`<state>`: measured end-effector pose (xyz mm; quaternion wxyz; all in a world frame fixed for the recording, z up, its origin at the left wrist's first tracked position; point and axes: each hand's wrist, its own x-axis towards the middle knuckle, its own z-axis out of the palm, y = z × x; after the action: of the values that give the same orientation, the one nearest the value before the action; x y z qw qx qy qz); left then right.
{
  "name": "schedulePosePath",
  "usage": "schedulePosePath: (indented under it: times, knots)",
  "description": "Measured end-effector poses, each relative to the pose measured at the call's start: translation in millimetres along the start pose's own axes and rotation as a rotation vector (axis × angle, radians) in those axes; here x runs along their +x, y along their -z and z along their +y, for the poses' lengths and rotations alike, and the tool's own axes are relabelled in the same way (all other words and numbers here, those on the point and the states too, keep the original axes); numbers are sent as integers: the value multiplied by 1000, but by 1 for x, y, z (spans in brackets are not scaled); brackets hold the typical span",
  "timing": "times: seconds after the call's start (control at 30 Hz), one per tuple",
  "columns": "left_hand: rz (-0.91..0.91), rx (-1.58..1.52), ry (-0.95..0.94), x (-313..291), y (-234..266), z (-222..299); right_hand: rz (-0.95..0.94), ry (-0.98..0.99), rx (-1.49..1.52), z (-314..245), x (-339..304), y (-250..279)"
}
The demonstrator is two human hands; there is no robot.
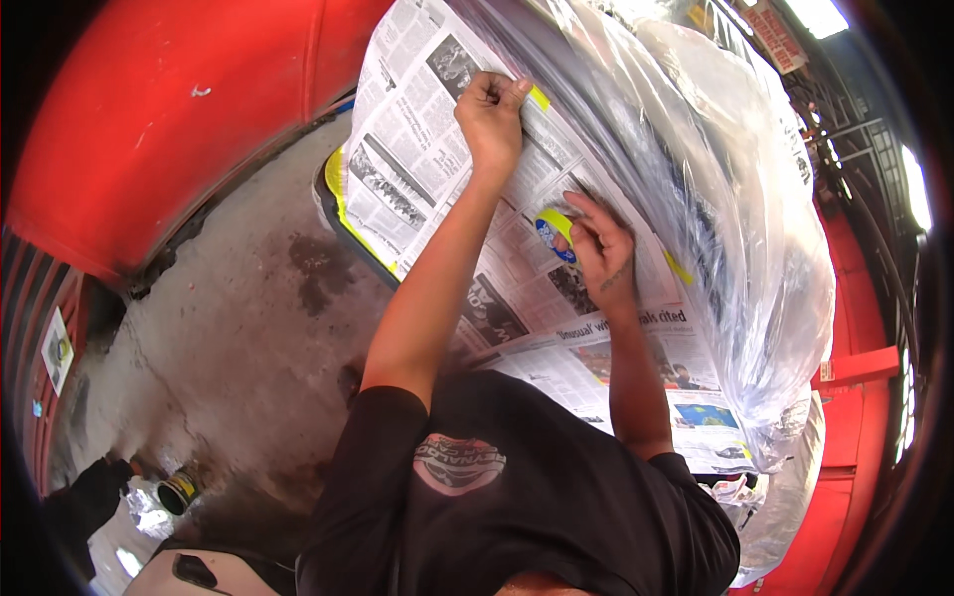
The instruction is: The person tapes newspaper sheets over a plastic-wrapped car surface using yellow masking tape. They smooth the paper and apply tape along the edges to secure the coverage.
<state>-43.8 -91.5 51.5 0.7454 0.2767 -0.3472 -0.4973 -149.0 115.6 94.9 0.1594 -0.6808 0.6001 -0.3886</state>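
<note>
Left hand point(492, 117): up at the far edge of the newspaper point(405, 107), fingers curled, thumb laid close beside them, touching a short yellow strip point(540, 97); whether pinched on the strip or only pressed against it, cannot tell. Right hand point(603, 256): nearer the body and farther right, above the printed sheets, clamped on a roll of tape point(546, 233) between thumb and fingers, with one finger stretched out past it. Roll: yellow-green and blue, tilted, well apart from the left hand. Newspaper: overlapping sheets with columns of print and photographs, bordered on the left by a line of yellow tape point(343, 204) just beside a dark curved edge point(323, 196). Second short yellow piece point(679, 268) to the right of the right hand. Clear plastic sheet point(745, 238): bunched in loose folds along the right side. Upper left: curved red bodywork point(169, 119). Below it: grey floor point(229, 248) with a dark stain point(323, 270). Foreground: black short-sleeved shirt point(566, 487) with a rounded pale print on it.
</note>
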Motion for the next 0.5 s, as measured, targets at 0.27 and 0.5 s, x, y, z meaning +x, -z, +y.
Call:
schedulePosePath:
  times: [0.27, 0.5]
  knots:
    - [-167, 294, -335, -14, 11, 13, 21, 51, 22, 6, 0, 0]
    - [-454, 176, -190, -64, 41, 46, -43, 36, 101, 2, -1, 7]
